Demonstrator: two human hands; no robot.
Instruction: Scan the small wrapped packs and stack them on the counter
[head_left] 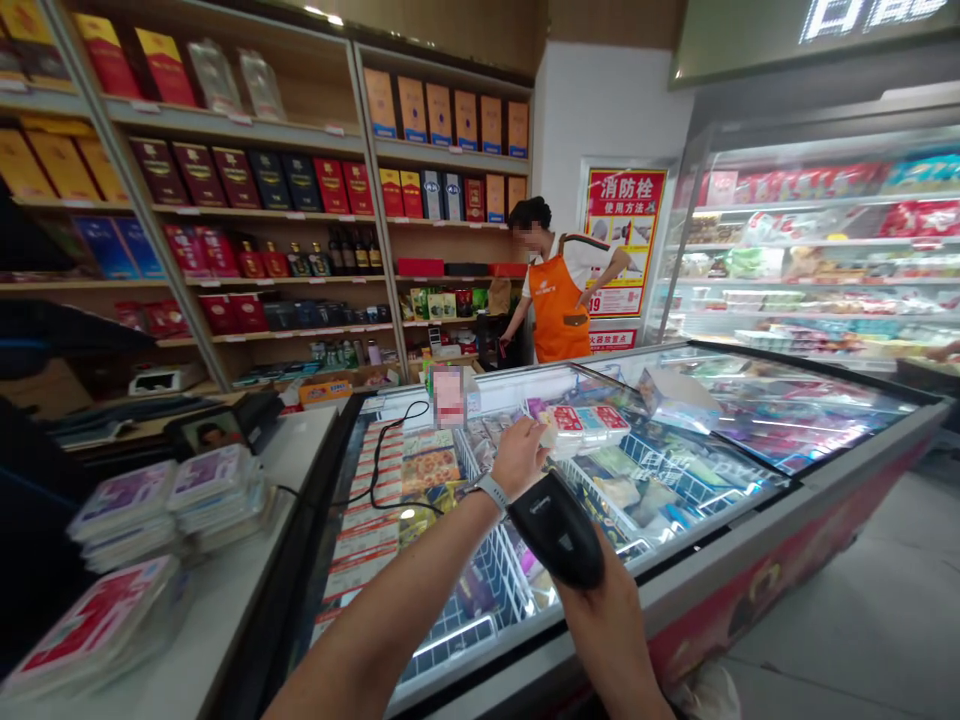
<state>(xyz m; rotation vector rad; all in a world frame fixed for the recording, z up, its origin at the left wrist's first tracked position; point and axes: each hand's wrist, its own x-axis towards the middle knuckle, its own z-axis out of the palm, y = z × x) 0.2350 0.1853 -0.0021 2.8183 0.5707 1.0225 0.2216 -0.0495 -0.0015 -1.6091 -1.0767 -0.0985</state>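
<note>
Gripping a flat packet (589, 430) by its near end, the left hand (521, 458) has its fingers curled closed, with a watch (492, 490) on the wrist. The packet has red and blue panels and runs away from the fingers to the right, its long axis nearly level above the glass. Closer in, the right hand (600, 625) carries a black scanner (556, 530). Its fingers are mostly hidden behind the scanner, but they appear closed around it. The scanner's long axis slants up and to the left, so its end lies just beside the left wrist and a short way from the packet. Both hands hover over the near edge of a chest freezer (660, 590), with wire baskets (480, 590) under its glass and a black cable (382, 470) lying on top at the left corner. Along the freezer's left edge, a white counter (225, 590) carries stacked packs (217, 490). Beyond the far edge stands a co-worker (559, 290) in an orange apron, with a red poster (625, 235) behind. Shelves (255, 130) of boxes and bottles fill the back wall, and a lit chiller (817, 240) stands at the right.
</note>
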